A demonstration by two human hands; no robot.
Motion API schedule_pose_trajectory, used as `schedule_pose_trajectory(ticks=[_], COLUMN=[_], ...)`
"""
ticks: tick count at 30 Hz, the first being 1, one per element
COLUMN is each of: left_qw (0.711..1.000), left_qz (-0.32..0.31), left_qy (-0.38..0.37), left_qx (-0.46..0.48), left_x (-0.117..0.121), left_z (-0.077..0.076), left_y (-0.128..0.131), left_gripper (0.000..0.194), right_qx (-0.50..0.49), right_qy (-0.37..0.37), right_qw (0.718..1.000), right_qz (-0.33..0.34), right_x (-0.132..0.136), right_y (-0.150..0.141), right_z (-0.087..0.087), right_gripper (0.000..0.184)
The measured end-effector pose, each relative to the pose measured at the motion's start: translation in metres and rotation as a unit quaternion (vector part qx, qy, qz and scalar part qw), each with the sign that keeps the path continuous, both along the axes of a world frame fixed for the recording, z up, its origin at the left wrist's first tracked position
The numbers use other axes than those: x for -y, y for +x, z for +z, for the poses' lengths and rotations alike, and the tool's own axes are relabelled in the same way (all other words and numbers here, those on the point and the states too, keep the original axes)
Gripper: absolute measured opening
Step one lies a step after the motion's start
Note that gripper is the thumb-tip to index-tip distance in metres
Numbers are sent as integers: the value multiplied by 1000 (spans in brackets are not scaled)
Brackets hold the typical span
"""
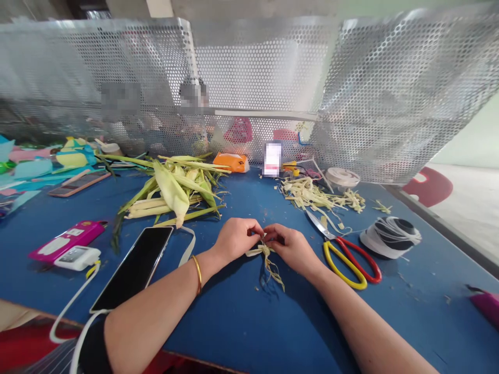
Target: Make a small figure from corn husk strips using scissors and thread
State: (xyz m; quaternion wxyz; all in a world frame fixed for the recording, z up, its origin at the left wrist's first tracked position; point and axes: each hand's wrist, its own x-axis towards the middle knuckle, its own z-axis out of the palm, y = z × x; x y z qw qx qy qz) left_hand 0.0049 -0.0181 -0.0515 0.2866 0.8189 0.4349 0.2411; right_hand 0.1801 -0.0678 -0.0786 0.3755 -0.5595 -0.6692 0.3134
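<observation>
Both of my hands meet at the middle of the blue table, pinching a small knotted bundle of corn husk strips (266, 251). My left hand (237, 240) grips it from the left, fingertips pressed together; a gold bangle (197, 275) circles that wrist. From the other side my right hand (291, 246) closes its thumb and fingers on the same piece. Thin husk ends dangle below toward the table. Just what lies between the fingertips is partly hidden. Right of my right hand lie scissors (343, 254) with one yellow and one red handle, blades parted.
A pile of green corn husks (171, 192) lies at the back left, near a black-screened phone (134, 270). Torn husk strips (307, 193) are heaped at the back right. A spool of white cord (390, 238) sits beyond the scissors. Perforated metal panels (261, 67) border the table's far side.
</observation>
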Motion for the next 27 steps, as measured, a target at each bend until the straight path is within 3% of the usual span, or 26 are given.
schedule_pose_trajectory(ticks=[10, 15, 19, 23, 27], left_qw=[971, 960, 961, 964, 970], left_qz=[-11, -18, -38, -39, -33], left_qy=[197, 264, 274, 264, 239], left_qx=[-133, -88, -22, 6, 14], left_x=[0, 1, 2, 2, 2], left_z=[-15, -19, -19, -20, -18], left_y=[3, 4, 5, 5, 4], left_gripper=[12, 12, 15, 13, 10], right_qx=[-17, -29, -23, 19, 21], right_qy=[7, -11, 14, 43, 39], right_qw=[1000, 999, 1000, 998, 998], right_qz=[15, -8, -1, -41, -49], right_x=[1, -2, -3, -4, -3], right_y=[-1, 0, 1, 2, 3], right_z=[0, -3, -4, -3, 0], right_gripper=[27, 28, 21, 9, 11])
